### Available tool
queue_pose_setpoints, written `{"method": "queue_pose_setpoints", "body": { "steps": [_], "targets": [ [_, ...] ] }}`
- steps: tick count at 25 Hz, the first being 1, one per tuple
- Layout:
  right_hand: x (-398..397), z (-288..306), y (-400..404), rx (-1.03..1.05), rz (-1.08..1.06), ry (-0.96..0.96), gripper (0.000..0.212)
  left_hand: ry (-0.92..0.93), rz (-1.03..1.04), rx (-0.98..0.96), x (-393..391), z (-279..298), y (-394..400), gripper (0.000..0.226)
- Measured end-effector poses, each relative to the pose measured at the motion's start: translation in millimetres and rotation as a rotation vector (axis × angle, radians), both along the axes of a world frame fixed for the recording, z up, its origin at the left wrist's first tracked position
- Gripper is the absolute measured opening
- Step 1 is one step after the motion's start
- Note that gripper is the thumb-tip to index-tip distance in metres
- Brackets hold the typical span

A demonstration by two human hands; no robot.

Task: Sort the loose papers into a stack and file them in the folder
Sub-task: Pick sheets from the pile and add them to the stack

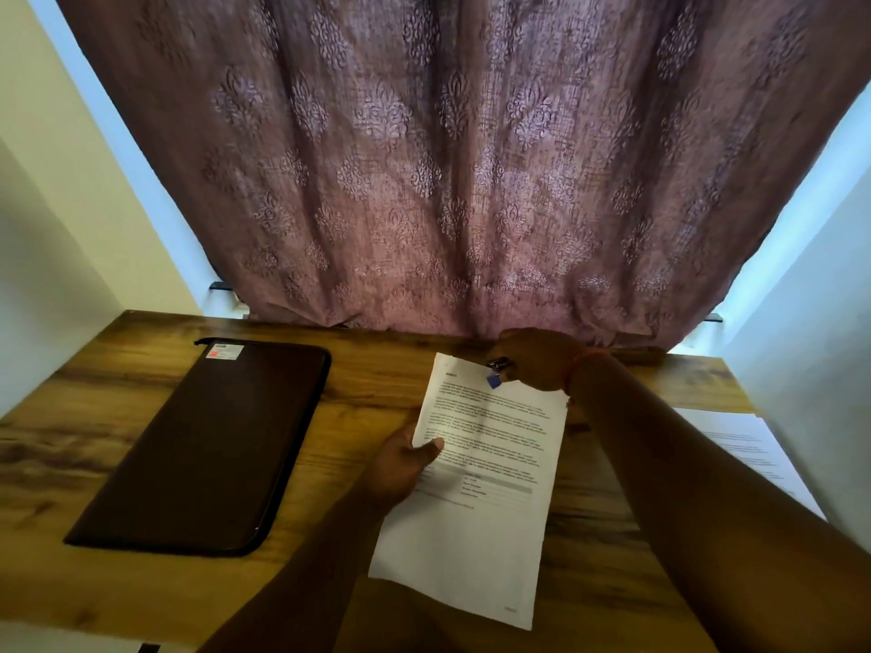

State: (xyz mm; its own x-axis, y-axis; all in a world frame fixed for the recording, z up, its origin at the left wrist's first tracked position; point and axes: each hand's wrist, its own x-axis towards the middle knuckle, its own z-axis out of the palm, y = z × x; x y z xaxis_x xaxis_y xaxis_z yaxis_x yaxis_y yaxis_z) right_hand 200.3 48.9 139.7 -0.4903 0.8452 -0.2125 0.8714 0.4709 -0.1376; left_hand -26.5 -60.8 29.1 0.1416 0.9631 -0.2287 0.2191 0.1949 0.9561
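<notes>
From the head view, my left hand (400, 468) grips the printed papers (476, 483) at their left edge, thumb pressed on top and fingers curled beneath, so the sheets hang lifted off the wooden desk (358, 384) with the lower end drooping toward me. My right hand (537, 360) pinches a small blue binder clip (496, 375) at the top edge of the papers, above and to the right of the left-hand grip; the clip's wire handles look squeezed, though I cannot tell whether its mouth is seated on the sheets yet. The dark zipped folder (207, 445) lies flat and closed well to the left of that grip. More loose sheets (749, 450) lie beyond my right forearm at the desk's right edge, not yet in the held bundle.

My worry is that clipping now locks the stack before those sheets join it. The one-sided hold also lets the pages fan or slide, so the clip could bite crooked or miss the back sheets. The closed folder will need a free hand.
</notes>
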Motion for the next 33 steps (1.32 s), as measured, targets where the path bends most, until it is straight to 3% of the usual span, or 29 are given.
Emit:
{"method": "queue_pose_setpoints", "body": {
  "steps": [7,12,17,21,24,27,33],
  "targets": [
    [-18,18,-3,-0.120,0.037,-0.031,0.036,0.037,-0.076,0.034,4,5,-2,0.039],
    [-24,32,-12,-0.206,0.050,-0.073,0.048,0.020,-0.100,0.039,6,9,-7,0.040],
    [-25,39,-16,-0.135,0.116,-0.214,0.043,-0.046,-0.117,0.037,6,15,-14,0.037],
    [-21,45,-22,-0.120,0.097,-0.171,0.033,-0.039,-0.115,0.042,6,16,-16,0.037],
    [-20,38,-29,-0.183,0.086,-0.085,0.049,-0.035,-0.106,0.053,8,18,-16,0.035],
    [-20,31,-31,-0.176,0.080,-0.049,0.052,-0.023,-0.096,0.051,7,16,-14,0.037],
    [-22,35,-27,-0.129,0.144,-0.226,0.056,0.001,-0.155,0.028,7,9,-13,0.038]
  ]
}}
